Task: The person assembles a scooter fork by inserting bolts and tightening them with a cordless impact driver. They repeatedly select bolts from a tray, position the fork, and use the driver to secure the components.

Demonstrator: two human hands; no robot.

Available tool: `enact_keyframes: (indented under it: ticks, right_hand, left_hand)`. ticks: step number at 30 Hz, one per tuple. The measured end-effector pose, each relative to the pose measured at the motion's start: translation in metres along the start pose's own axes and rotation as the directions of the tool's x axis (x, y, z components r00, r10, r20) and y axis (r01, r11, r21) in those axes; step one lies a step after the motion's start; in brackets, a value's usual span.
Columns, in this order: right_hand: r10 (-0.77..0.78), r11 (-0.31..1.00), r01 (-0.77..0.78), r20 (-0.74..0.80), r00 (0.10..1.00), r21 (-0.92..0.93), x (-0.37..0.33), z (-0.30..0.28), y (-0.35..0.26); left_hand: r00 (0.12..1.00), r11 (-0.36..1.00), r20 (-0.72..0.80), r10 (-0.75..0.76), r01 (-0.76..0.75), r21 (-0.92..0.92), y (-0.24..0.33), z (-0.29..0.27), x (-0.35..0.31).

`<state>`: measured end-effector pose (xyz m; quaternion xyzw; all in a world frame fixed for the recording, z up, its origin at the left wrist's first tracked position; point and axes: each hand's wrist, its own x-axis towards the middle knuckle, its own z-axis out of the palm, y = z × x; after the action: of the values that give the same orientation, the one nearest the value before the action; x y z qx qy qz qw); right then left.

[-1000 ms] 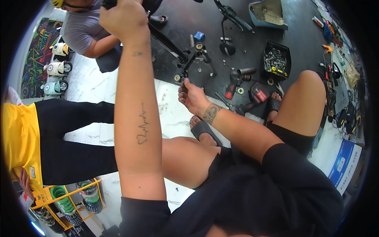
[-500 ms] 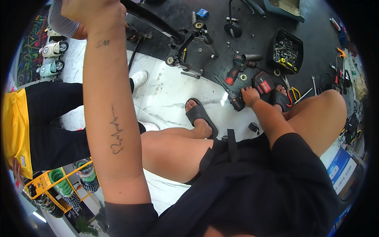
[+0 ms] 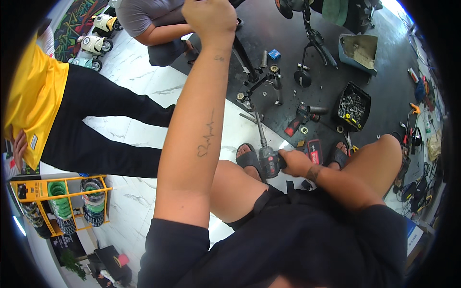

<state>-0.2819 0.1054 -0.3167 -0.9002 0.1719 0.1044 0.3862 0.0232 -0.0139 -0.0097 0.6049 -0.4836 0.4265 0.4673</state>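
The right hand grips a drill, likely heavy and hard; hold its handle. I can't tell what the left hand holds.

Pale print is marking the red battery pack; dark print, the yellow rack; a label, the yellow shirt.

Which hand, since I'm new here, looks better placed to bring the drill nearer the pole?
Probably the right hand: it grips the drill, whose long tip points toward the black pole. The left hand is raised, away from the drill.
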Motion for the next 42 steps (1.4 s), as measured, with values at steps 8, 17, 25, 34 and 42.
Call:
enact_keyframes:
  ticks: [8,17,25,34,42]
  right_hand:
    - [-0.083,0.990,0.103,-0.189,0.979,0.098,-0.025,-0.016,-0.057]
    - [-0.087,0.976,0.120,-0.179,0.980,0.183,-0.007,-0.011,-0.056]
    - [-0.027,0.968,0.068,-0.169,0.985,0.243,0.002,-0.014,-0.056]
    - [-0.013,0.957,0.071,-0.203,0.979,0.282,-0.010,-0.039,-0.058]
    - [-0.059,0.937,0.101,-0.133,0.989,0.335,-0.011,-0.024,-0.058]
  left_hand:
    - [0.864,0.632,0.204,-0.460,0.481,-0.607,0.026,-0.013,0.007]
    - [0.890,0.692,0.161,-0.426,0.435,-0.576,0.026,-0.010,0.004]
    - [0.955,0.865,0.028,0.295,-0.279,0.417,0.006,-0.002,0.004]
    - [0.874,0.732,0.140,-0.466,0.469,-0.494,0.018,-0.004,0.005]
    - [0.839,0.681,0.143,-0.525,0.515,-0.520,0.015,0.000,0.001]
